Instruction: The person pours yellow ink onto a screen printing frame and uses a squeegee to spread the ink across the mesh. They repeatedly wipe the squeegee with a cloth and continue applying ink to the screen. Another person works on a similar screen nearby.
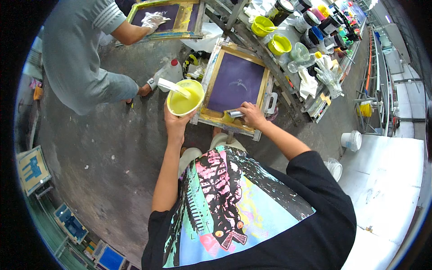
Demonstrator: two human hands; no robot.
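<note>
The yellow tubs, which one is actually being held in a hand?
The tub of yellow ink with a spatula in it, gripped from below by the left hand. The other yellow tubs sit on the cluttered bench.

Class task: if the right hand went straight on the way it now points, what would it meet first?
Probably the yellow ink pooled on the screen frame, just left of the right hand and its scraper; depth is unclear.
</note>
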